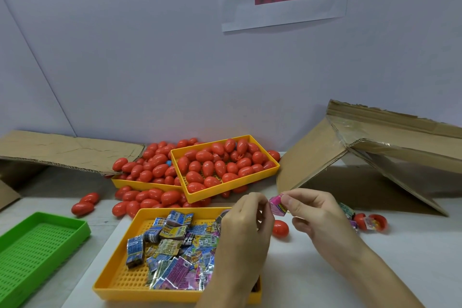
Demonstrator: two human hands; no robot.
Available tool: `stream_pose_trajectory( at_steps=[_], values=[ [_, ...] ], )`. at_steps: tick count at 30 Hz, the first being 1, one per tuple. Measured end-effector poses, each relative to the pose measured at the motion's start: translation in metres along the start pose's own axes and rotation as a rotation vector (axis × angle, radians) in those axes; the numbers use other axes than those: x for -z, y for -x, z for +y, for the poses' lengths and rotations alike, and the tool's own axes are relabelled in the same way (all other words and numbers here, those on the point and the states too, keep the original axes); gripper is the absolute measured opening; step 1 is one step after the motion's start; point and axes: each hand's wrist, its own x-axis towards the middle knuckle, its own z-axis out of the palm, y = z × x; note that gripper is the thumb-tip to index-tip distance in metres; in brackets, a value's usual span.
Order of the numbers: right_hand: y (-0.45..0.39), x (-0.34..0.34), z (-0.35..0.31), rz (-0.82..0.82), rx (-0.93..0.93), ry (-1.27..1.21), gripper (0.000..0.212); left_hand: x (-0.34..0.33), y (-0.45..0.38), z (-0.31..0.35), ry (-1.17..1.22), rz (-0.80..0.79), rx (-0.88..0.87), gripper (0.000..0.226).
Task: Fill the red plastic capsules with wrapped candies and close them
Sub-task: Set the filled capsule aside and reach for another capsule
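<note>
1. Progress, as I judge it: well under way but far from over. Closed red capsules [220, 165] fill a yellow tray [262, 177] near the bench's far edge and spill around it, though whether these are already filled cannot be told.
2. Still to do: an open capsule [373, 222] lies toward the right edge of the bench with something colourful inside, not yet closed; another capsule [280, 228] sits just below the hands.
3. The left hand [246, 222] and right hand [312, 210] together pinch a pink wrapped candy [277, 205] between fingertips, above the bench's middle.
4. The candy is small, blocky, glossy-wrapped with printed markings.
5. The near yellow tray [120, 280] holds many more candies [172, 245]. A green tray [37, 245] sits at the near left corner.
</note>
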Motion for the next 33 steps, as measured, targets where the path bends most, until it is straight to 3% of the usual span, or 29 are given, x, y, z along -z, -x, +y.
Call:
stream_pose_trajectory(
  at_steps=[8, 10, 12, 16, 21, 24, 30, 33],
  values=[
    [0.001, 0.003, -0.006, -0.030, 0.022, 0.131, 0.024, -0.001, -0.002, -0.002, 0.062, 0.011, 0.021, 0.014],
    [0.000, 0.008, -0.007, -0.008, 0.034, 0.185, 0.012, -0.001, -0.002, -0.001, 0.132, -0.014, 0.110, 0.015],
    [-0.001, 0.016, -0.007, 0.039, 0.064, 0.244, 0.013, -0.003, -0.001, -0.001, 0.125, -0.086, 0.214, 0.016],
    [-0.002, 0.029, -0.009, 0.103, 0.160, 0.373, 0.015, -0.012, -0.001, 0.003, -0.176, -0.344, 0.286, 0.027],
    [-0.003, 0.032, -0.006, 0.130, 0.184, 0.527, 0.016, -0.033, -0.007, 0.018, -0.617, -0.628, 0.186, 0.055],
    [-0.005, 0.033, -0.003, 0.133, 0.190, 0.549, 0.016, -0.041, -0.010, 0.020, -0.713, -0.728, 0.195, 0.054],
    [-0.004, 0.035, -0.005, 0.133, 0.212, 0.530, 0.018, -0.039, -0.013, 0.013, -0.631, -0.649, 0.240, 0.039],
    [-0.003, 0.036, -0.009, 0.147, 0.223, 0.484, 0.018, -0.026, -0.012, 0.011, -0.174, -0.408, 0.339, 0.021]
  ],
)
